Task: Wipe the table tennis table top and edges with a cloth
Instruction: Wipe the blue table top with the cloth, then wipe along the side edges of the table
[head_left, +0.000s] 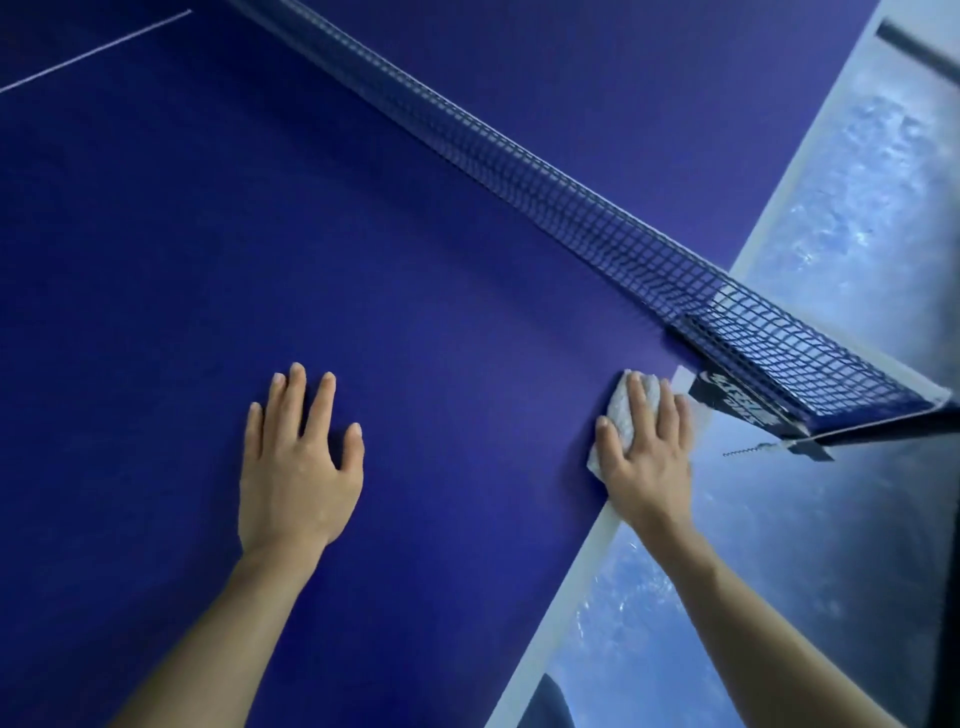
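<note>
Near the right edge of the frame, the right hand (647, 447) presses the cloth (615, 410) with straight, slightly spread fingers on the table (363, 234), and should keep flat pressure along the white edge toward the net (675, 270), while the left hand (298, 462), fingers apart, steadies.

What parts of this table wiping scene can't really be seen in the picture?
- Most of the cloth: head view, the right hand lies flat over it.
- The table ends: cut off by the picture's edges.
- The lettering on the net clamp: too tilted and small to read.
- The table's underside and legs: hidden by its own top.
- Dirt under the left hand: covered by the palm.
</note>
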